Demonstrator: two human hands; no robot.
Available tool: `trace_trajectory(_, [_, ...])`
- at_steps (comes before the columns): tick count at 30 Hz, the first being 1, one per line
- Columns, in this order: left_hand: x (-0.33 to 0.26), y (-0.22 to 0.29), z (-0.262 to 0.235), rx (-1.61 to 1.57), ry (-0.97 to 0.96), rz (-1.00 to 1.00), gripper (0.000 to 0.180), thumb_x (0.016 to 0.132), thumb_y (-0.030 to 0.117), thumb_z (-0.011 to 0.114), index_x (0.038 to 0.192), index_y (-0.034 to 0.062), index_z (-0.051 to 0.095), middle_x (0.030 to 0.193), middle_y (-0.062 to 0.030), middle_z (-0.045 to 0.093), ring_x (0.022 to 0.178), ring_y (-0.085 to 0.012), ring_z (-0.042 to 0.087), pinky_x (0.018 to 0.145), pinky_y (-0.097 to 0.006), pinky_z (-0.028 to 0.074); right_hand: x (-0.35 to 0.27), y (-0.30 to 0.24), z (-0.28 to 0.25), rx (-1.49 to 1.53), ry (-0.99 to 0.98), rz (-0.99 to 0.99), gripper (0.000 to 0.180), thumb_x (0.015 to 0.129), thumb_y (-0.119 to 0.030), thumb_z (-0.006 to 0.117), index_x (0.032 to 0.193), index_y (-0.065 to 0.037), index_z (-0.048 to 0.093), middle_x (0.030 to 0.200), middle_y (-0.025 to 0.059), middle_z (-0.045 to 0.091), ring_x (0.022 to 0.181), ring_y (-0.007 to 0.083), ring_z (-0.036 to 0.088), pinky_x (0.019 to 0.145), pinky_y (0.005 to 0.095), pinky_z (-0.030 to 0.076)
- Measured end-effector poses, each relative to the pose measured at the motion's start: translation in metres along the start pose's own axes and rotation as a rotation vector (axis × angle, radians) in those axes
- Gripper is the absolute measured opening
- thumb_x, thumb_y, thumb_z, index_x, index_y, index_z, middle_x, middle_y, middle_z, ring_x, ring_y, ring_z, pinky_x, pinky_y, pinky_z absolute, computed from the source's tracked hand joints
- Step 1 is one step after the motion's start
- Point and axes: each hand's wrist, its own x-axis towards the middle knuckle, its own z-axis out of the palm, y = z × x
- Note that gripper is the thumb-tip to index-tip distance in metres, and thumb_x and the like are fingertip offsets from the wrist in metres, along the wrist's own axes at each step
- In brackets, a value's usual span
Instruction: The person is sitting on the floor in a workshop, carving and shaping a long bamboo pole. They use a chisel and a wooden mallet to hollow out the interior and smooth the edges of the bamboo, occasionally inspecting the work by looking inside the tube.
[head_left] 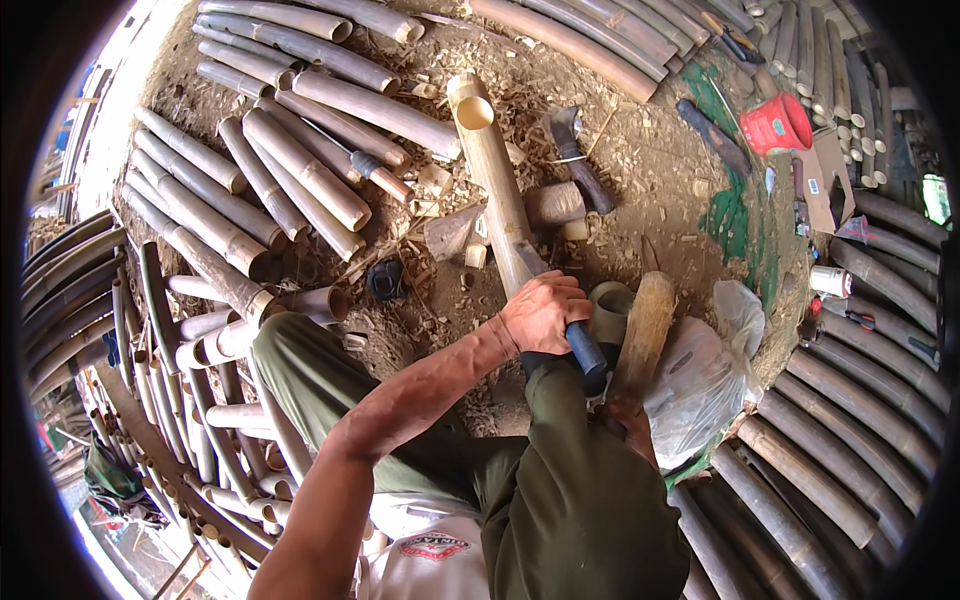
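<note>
My left hand is wrapped tight round the blue handle of a knife whose blade sits against a long bamboo pole lying on the dirt floor. My right hand, mostly hidden behind my knee, clasps a wooden mallet just beside the knife.

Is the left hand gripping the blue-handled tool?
Yes: the left hand is closed around the blue handle of the tool, whose blade rests against the long pale bamboo tube.
</note>
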Motion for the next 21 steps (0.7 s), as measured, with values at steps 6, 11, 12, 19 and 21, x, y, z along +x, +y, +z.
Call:
trace_trajectory(6, [0.002,0.001,-0.001,-0.012,0.007,-0.018,0.018,0.059,0.018,0.071,0.067,0.0116,0.056,0.069,-0.0048,0.057,0.072,-0.0262,0.059,0.068,-0.038,0.046,-0.007,-0.016,0.003,-0.088,0.041,0.001,0.048,0.076,-0.01,0.077,0.115,-0.002,0.052,0.088,0.0131,0.065,0.07,0.0271,0.068,0.061,0.0407,0.06])
trace_trajectory(11, [0.006,-0.002,0.0,-0.007,0.021,-0.073,0.016,0.058,0.017,0.069,0.068,0.0119,0.058,0.07,-0.0052,0.058,0.074,-0.0274,0.06,0.067,-0.039,0.048,-0.049,-0.035,0.034,-0.377,0.181,-0.382,0.052,0.077,-0.013,0.078,0.12,-0.001,0.051,0.097,0.0112,0.064,0.079,0.0232,0.067,0.074,0.036,0.058])
trace_trajectory(12, [0.009,-0.001,-0.001,-0.021,0.046,-0.087,0.016,0.058,0.017,0.069,0.068,0.012,0.058,0.07,-0.0052,0.059,0.074,-0.0276,0.06,0.068,-0.039,0.048,-0.069,-0.038,0.046,-0.371,0.175,-0.521,0.054,0.077,-0.014,0.079,0.121,-0.001,0.051,0.099,0.011,0.064,0.083,0.0225,0.066,0.078,0.0369,0.057])
trace_trajectory(19, [0.01,-0.003,0.015,0.084,0.188,-0.157,0.019,0.058,0.02,0.067,0.073,0.0099,0.062,0.08,-0.0066,0.064,0.081,-0.029,0.062,0.074,-0.039,0.051,-0.102,-0.057,0.053,-0.832,-0.045,-0.824,0.075,0.061,-0.022,0.086,0.125,-0.004,0.05,0.112,0.0123,0.064,0.097,0.0165,0.062,0.087,0.0345,0.053])
trace_trajectory(21, [0.008,-0.025,0.013,0.121,0.009,-0.154,0.023,0.058,0.022,0.067,0.076,0.0087,0.062,0.082,-0.0051,0.065,0.084,-0.0281,0.063,0.076,-0.039,0.052,-0.077,-0.027,0.054,-1.083,0.103,-0.822,0.075,0.061,-0.021,0.086,0.125,-0.003,0.05,0.115,0.0127,0.063,0.098,0.0173,0.062,0.087,0.0343,0.053])
